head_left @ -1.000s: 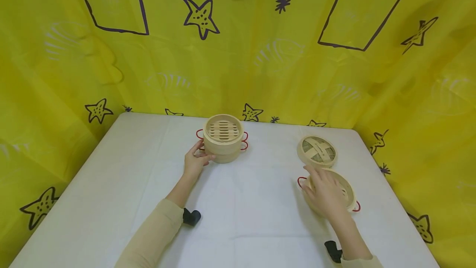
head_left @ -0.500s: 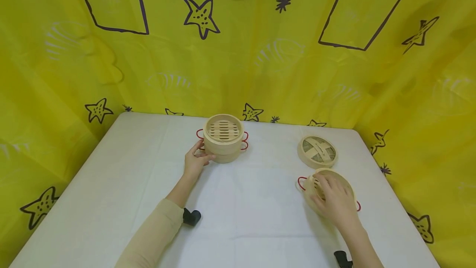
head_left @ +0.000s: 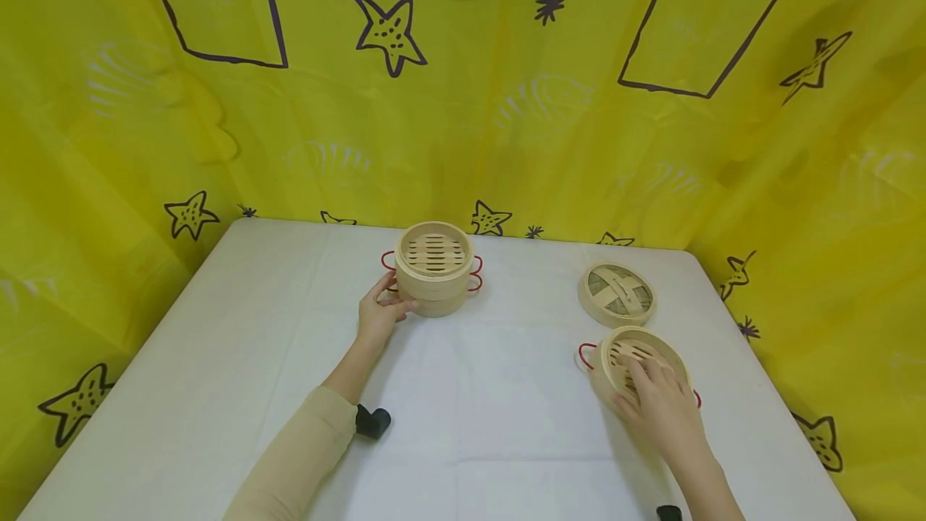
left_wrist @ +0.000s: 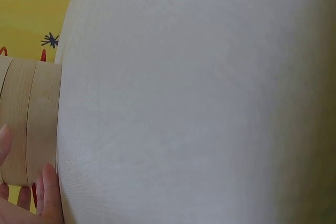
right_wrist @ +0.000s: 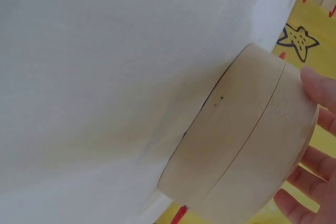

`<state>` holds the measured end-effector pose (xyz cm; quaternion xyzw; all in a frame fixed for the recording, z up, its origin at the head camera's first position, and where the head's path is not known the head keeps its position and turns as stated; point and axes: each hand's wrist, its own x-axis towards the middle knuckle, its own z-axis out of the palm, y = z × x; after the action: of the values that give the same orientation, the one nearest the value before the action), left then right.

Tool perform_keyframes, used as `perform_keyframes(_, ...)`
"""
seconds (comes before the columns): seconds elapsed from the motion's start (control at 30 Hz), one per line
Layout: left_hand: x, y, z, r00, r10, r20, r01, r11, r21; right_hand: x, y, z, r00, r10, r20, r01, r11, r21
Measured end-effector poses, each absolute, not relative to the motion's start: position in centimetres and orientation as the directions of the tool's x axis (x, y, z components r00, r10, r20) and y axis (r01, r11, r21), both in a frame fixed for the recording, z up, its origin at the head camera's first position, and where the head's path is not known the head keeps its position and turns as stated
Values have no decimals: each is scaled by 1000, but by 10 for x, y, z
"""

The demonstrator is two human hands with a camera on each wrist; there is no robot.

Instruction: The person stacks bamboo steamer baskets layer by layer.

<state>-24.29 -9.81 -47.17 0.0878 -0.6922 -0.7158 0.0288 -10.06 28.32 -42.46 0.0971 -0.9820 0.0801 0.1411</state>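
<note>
1. Two stacked round bamboo steamer baskets (head_left: 434, 268) near the far edge; left hand (head_left: 381, 313) grips them.
2. One tilted bamboo basket (head_left: 629, 360) near the right edge; right hand (head_left: 661, 408) grasps it.
3. One woven bamboo lid (head_left: 616, 293) beyond; white table (head_left: 217, 360) open left.

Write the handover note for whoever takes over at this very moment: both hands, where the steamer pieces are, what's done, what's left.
Left hand: fingers and thumb hold the side of the two-tier steamer stack at the middle rear of the table.
Right hand: grips the single steamer tier at the near right; the tier sits tilted, its near edge lifted off the cloth.
Lid: lies flat just behind the single tier, apart from it, untouched.
Done: two tiers stacked, open on top.
Left, judging by the layout: probably set the single tier on the stack, then the lid on top.
</note>
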Motion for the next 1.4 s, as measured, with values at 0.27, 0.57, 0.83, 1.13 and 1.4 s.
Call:
perform_keyframes(0.27,-244,-99,-472,-984,-165,-70,-64,-46,997,-97,285,-424,-943,-164,290,-209,969,-132)
perform_keyframes(0.57,-242,-100,-477,-987,-162,-2,9,-69,998,-93,287,-430,-923,-176,343,-223,969,-103)
perform_keyframes(0.83,-244,-99,-472,-984,-166,-71,-65,-37,997,-90,287,-433,-907,-178,380,-236,965,-111)
perform_keyframes(1.13,-243,-98,-473,-982,-174,-71,-66,-36,997,-88,286,-433,-895,-197,399,-247,966,-76)
perform_keyframes(1.4,-243,-98,-473,-981,-175,-83,-78,-35,996,-88,287,-436,-883,-213,417,-262,963,-62)
